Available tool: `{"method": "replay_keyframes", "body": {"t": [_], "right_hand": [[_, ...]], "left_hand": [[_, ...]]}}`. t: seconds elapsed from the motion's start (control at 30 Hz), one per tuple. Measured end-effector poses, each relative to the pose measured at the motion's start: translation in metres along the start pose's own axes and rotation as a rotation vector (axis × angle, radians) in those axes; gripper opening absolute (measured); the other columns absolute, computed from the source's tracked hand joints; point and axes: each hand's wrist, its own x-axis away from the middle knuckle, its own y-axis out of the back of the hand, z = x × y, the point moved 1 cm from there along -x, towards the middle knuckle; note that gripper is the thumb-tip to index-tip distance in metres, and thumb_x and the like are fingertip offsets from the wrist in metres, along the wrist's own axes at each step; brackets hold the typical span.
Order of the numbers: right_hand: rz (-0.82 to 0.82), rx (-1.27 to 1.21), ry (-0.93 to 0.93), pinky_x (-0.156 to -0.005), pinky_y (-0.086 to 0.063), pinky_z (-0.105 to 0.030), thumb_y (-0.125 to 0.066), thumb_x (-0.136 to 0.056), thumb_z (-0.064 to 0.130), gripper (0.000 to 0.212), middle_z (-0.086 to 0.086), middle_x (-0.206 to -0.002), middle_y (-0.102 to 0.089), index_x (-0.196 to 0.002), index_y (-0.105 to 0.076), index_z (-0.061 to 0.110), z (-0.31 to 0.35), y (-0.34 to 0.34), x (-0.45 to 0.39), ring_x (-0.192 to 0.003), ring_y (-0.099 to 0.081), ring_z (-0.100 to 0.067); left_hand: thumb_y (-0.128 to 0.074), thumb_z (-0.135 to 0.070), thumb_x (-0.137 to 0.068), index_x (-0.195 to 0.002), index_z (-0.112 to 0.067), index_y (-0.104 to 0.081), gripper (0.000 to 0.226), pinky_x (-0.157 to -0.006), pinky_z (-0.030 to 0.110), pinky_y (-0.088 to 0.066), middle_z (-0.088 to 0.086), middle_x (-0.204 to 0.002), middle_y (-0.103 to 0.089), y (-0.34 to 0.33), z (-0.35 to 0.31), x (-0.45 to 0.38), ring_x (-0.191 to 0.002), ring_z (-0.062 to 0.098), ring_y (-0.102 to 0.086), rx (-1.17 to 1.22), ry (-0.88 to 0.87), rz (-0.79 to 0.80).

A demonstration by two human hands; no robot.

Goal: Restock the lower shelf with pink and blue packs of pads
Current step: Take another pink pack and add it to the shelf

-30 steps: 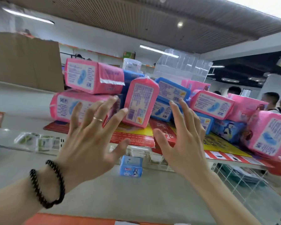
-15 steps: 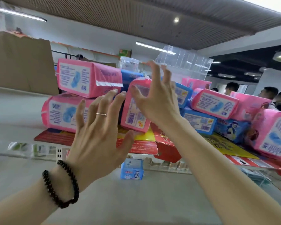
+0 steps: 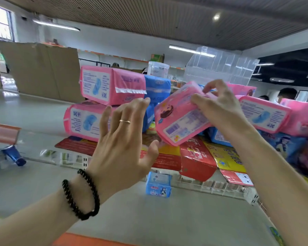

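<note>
My right hand grips the top end of a pink pack of pads, which is tilted and lifted off the pile. My left hand hovers open just left of that pack, fingers spread, a ring on one finger. Behind it two more pink packs are stacked, one on top of the other. A blue pack stands behind them. More pink packs and blue packs lie at the right on flattened red and yellow cardboard.
A small blue pack stands on the floor below the shelf's wire edge. Clear plastic bins stand behind the pile. A big cardboard sheet leans at the back left. People are at the far right.
My right hand reached to the upright pink pack, took hold of its top and tipped it up off the pile. My left hand moved closer to it.
</note>
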Motion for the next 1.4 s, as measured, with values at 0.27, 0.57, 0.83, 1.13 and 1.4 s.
{"method": "replay_keyframes", "body": {"t": [0.27, 0.57, 0.83, 1.13, 1.4], "right_hand": [[-0.075, -0.57, -0.057, -0.068, -0.055, -0.042, -0.064, -0.086, 0.021, 0.023, 0.0, -0.096, -0.067, -0.104, -0.059, 0.034, -0.03, 0.027, 0.013, -0.078, -0.066, -0.013], [-0.004, -0.95, 0.038, -0.069, -0.053, -0.043, -0.057, -0.079, 0.015, 0.041, -0.006, -0.104, -0.067, -0.119, -0.058, 0.024, -0.048, 0.041, 0.03, -0.09, -0.066, -0.021], [0.053, -0.964, 0.199, -0.082, -0.055, -0.035, -0.056, -0.08, 0.008, 0.063, -0.011, -0.135, -0.056, -0.139, -0.042, 0.024, -0.072, 0.047, 0.036, -0.111, -0.064, -0.021], [0.207, -0.889, 0.111, -0.084, -0.058, -0.047, -0.071, -0.084, 0.031, 0.062, -0.001, -0.109, -0.074, -0.139, -0.042, 0.028, -0.071, 0.063, 0.031, -0.103, -0.072, -0.027], [-0.034, -1.13, 0.111, -0.073, -0.06, -0.046, -0.063, -0.086, 0.022, 0.041, -0.004, -0.11, -0.067, -0.123, -0.043, 0.021, -0.063, 0.043, 0.047, -0.097, -0.073, -0.025]], "left_hand": [[-0.045, -0.073, -0.087, -0.153, -0.024, -0.015, 0.087, -0.114, 0.029, -0.028, -0.003, -0.155, -0.034, -0.011, -0.027, -0.026, -0.134, 0.003, -0.034, 0.255, 0.049, 0.11], [-0.072, -0.035, -0.083, -0.141, -0.036, -0.029, 0.072, -0.088, 0.048, -0.059, 0.006, -0.138, -0.06, -0.023, -0.059, -0.057, -0.114, 0.029, -0.069, 1.22, 0.224, 0.157], [-0.073, -0.004, -0.071, -0.139, -0.032, -0.04, 0.081, -0.082, 0.052, -0.061, 0.02, -0.119, -0.07, -0.036, -0.059, -0.073, -0.101, 0.037, -0.072, 1.408, 0.397, 0.136], [-0.074, -0.01, -0.063, -0.137, -0.038, -0.042, 0.085, -0.082, 0.043, -0.06, 0.027, -0.121, -0.06, -0.034, -0.057, -0.068, -0.104, 0.037, -0.07, 1.391, 0.273, 0.191], [-0.087, -0.041, -0.06, -0.135, -0.04, -0.03, 0.095, -0.1, 0.049, -0.051, 0.007, -0.118, -0.073, -0.048, -0.064, -0.059, -0.107, 0.028, -0.072, 1.335, 0.481, 0.206]]}}
